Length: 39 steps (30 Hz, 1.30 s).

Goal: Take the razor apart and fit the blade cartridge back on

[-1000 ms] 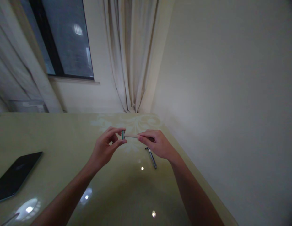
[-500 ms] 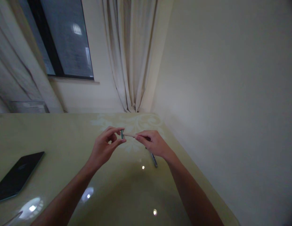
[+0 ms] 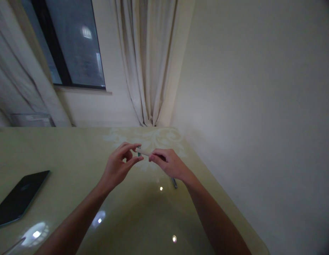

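Between thumb and forefinger, my left hand [image 3: 119, 165] grips a small green piece [image 3: 139, 154] by its top and bottom edges, above the table. My right hand [image 3: 169, 163] is closed on a thin pale stick [image 3: 143, 152], which points left. The stick's left end overlaps the green piece; whether the two touch is too small to tell. A dark pen-like object [image 3: 174, 183] lies on the table, partly hidden behind my right wrist.
A black tablet-like slab [image 3: 17, 198] lies on the glossy table [image 3: 122, 226] at the left. A thin rod [image 3: 14, 245] shows at the lower left. Wall and curtains [image 3: 147, 63] stand behind the table, with another wall along its right edge.
My right hand has moved slightly left and the stick now passes across the green piece. More of the dark pen-like object is covered. My left hand has shifted very slightly right.
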Motion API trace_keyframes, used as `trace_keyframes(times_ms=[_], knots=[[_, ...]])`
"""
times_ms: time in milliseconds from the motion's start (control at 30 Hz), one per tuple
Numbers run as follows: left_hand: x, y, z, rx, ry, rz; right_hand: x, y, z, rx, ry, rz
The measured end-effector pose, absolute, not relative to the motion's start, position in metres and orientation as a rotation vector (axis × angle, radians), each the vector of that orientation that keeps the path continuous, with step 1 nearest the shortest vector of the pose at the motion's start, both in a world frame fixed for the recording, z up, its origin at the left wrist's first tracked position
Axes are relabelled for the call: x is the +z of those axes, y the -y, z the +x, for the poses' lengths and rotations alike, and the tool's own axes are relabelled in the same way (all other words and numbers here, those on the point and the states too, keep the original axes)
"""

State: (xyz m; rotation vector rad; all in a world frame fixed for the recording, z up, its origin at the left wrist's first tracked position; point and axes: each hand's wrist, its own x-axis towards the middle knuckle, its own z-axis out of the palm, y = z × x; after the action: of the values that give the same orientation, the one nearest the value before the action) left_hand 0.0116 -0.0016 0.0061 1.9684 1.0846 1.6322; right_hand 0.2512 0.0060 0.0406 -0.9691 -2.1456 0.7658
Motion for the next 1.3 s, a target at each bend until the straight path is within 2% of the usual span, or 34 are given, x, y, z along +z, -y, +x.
trace_keyframes(times_ms=[300,700,1300], knots=[[0.0069,0.0023,0.0128,1.636,-1.084,1.975,0.0400,-0.0051,0.2482,0.820,2.153,-0.961],[0.0062,0.0027,0.0122,1.637,-1.059,1.931,0.0395,-0.0076,0.2516,0.715,2.152,-1.025],[0.0095,0.0035,0.0093,1.640,-1.064,1.900,0.0401,-0.0065,0.2517,0.840,2.160,-0.936]])
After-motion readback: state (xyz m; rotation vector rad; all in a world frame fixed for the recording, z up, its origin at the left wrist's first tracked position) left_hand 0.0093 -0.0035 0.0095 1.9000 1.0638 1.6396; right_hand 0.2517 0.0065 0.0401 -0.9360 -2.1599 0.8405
